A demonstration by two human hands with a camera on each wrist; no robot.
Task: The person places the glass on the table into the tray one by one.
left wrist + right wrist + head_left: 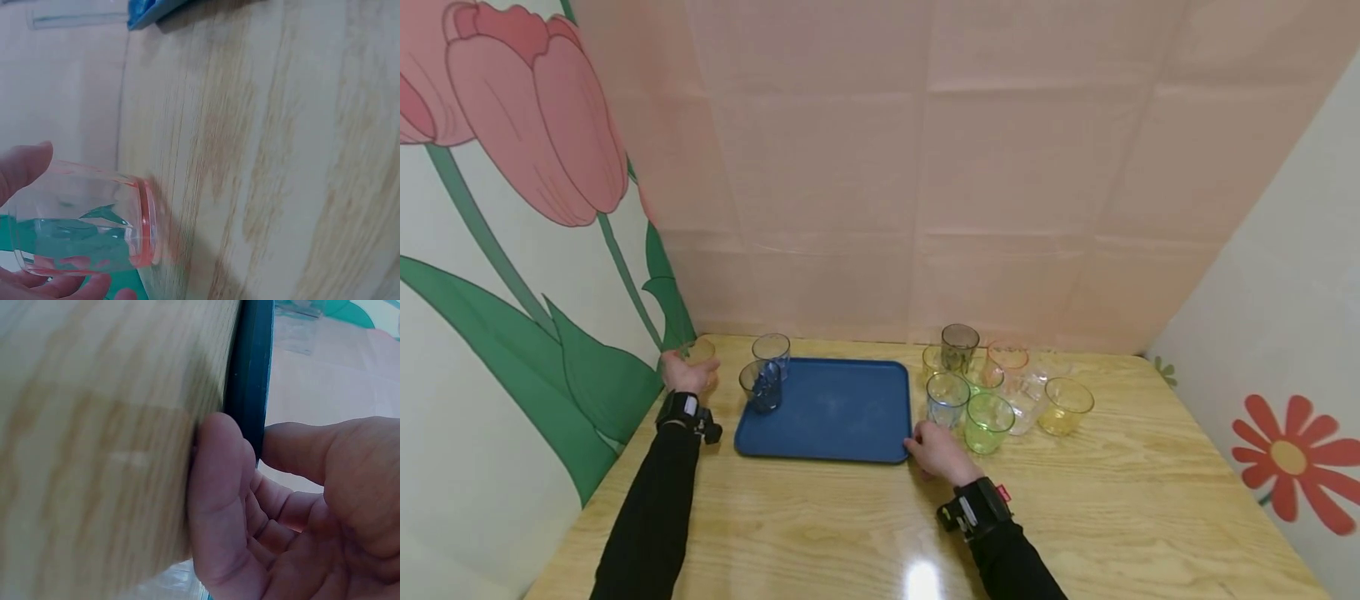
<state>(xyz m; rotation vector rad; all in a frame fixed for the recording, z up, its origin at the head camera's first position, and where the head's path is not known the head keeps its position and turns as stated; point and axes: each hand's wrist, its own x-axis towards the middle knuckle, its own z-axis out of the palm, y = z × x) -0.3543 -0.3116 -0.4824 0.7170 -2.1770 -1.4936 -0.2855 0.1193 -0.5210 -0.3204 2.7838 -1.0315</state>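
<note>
At the table's far left corner, my left hand [689,374] grips a clear glass with an orange-pink tint [702,349]. The left wrist view shows thumb and fingers on opposite sides of this glass [81,219], its base at or close to the tabletop. My right hand [942,452] pinches the near right corner of a blue tray [842,417]; in the right wrist view the thumb lies above the tray's rim [252,375] and a finger below. On the tray's left side stand a dark grey glass [762,386] and, behind it, a clear bluish glass [772,353].
Right of the tray several coloured glasses crowd together, among them a light blue one [947,402], a green one [988,423], a dark one [959,346] and a yellow one [1064,406]. The wooden table [820,525] meets walls at the back and sides.
</note>
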